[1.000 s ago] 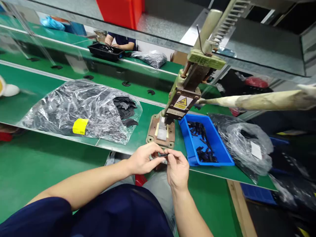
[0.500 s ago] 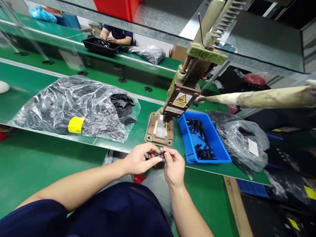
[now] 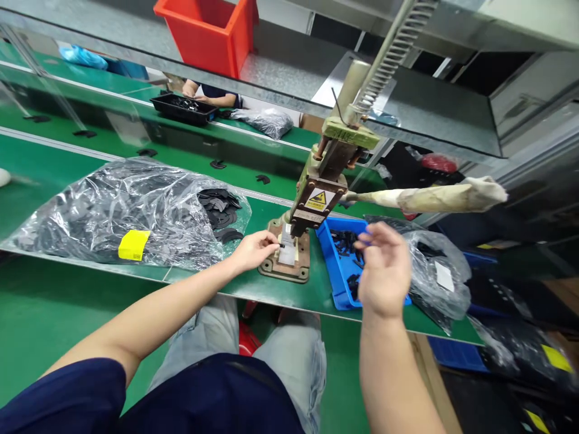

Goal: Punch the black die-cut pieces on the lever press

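A: Please, what lies on the left side of the table (image 3: 316,296)?
B: A big clear bag (image 3: 104,211) lies along the near edge, with a yellow label (image 3: 134,245) on it. Dark curved pieces (image 3: 221,208) show at its right end.

A: And the left hand (image 3: 254,251)?
B: It is to the right of this bag, above the press base (image 3: 268,268). Thumb and finger are pinched on a small black part (image 3: 282,245). The part is over the middle of the base; if it touches the base, I cannot tell.

A: How does such a part handle?
B: I judge it light and stiff, probably plastic, a little slippery, with thin places which could break. It is best to hold it by one end, softly, with the fingertips away from the press head (image 3: 316,199).

A: And the right hand (image 3: 384,268)?
B: It is raised in front of the blue bin (image 3: 330,271), the fingers half bent. It is blurred, so I cannot tell if it holds something. The bin stands right of the press base, its front end close to the table's near edge, with loose black parts (image 3: 344,241) inside. Toward the right end of the table lies another plastic bag (image 3: 434,301).
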`<state>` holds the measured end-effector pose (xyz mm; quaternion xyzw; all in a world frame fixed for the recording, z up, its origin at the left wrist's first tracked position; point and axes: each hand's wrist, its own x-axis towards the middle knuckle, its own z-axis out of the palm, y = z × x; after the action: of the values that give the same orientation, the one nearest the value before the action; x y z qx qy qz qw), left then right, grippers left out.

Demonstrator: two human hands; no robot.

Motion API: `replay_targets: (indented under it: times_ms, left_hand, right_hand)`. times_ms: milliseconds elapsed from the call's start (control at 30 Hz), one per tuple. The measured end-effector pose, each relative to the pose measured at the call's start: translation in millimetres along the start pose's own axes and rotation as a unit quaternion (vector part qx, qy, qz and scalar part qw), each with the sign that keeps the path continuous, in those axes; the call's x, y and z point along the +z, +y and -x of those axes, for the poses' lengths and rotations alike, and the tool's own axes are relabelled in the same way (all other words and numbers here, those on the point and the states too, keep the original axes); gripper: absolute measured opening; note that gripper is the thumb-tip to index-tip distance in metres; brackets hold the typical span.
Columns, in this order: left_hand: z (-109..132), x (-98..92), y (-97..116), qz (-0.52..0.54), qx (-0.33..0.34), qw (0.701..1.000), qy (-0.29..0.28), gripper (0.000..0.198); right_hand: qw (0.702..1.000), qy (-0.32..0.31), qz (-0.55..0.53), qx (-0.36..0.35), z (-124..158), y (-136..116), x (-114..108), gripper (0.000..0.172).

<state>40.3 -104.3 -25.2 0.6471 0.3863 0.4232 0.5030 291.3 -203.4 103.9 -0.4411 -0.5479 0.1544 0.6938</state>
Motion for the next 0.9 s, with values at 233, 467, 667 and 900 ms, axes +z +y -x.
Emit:
replay_targets:
  times_ms: [233, 467, 667, 900]
  left_hand:
    - [-44, 0.8, -4, -0.346, 0.197, 0.914, -0.075, 0.02]
    - [-49, 1.3, -2, -0.37, 0.219, 0.895, -0.123, 0.025]
    - [-47, -1.8, 8, -0.371, 0.19, 0.899, -0.133, 0.027]
    - [-44, -98.0, 20, -0.549, 0.025, 0.831, -0.083, 0.032]
  right_hand:
    - [0.98, -0.082, -0.04, -0.175, -86, -80, 19, 0.041]
    - [0.974, -0.006, -0.018, -0.228, -21, -48, 25, 0.028]
    - [0.967, -0.006, 0.076, -0.243, 44, 1, 9, 0.019]
    - [0.964, 0.025, 0.069, -0.255, 48, 13, 13, 0.015]
